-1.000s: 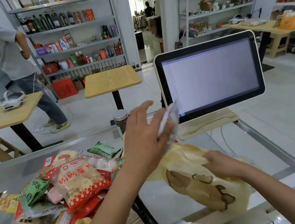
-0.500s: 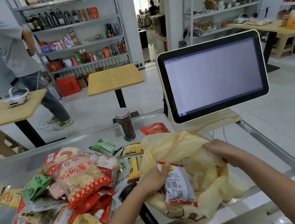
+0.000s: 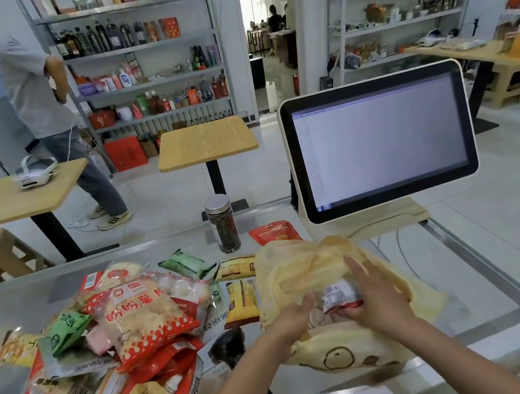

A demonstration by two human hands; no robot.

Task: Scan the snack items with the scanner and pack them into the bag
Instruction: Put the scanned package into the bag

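A yellow plastic bag [image 3: 312,267] lies on the glass counter [image 3: 20,305], its mouth towards me. A white-and-red snack packet [image 3: 340,295] sits in that mouth. My right hand [image 3: 376,303] holds the packet, fingers on top and thumb beneath. At the mouth's left edge, my left hand [image 3: 293,323] grips the bag. The black scanner [image 3: 229,346] lies on the counter under my left forearm, partly hidden. A pile of snack packs covers the counter's left, topped by a large red-and-white chip bag [image 3: 145,321].
A touchscreen monitor [image 3: 380,140] stands at the counter's far right. A spice jar [image 3: 221,224] and a red packet [image 3: 273,233] lie behind the bag. Beyond the counter are wooden tables, shelves and a standing person [image 3: 35,90].
My left hand brought the packet down from near the monitor to the bag's mouth. The packet has since passed into my right hand, which earlier held the bag.
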